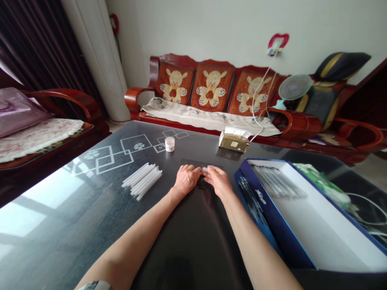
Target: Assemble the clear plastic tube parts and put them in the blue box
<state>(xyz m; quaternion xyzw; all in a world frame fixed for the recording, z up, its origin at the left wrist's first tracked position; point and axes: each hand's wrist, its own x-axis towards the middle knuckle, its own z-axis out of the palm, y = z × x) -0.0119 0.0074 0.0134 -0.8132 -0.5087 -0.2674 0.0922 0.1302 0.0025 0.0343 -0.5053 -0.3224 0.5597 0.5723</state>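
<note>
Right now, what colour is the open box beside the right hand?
Dark blue box, white inside; head view shows it best.

Left hand [186, 180], right hand [218, 181] together at small white piece [204, 170]; loose white tubes [141, 181] left, blue box [266, 201] right.

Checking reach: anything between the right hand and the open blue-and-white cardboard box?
Nothing visible: only the dark tabletop lies between the right hand and the open blue-and-white cardboard box.
</note>
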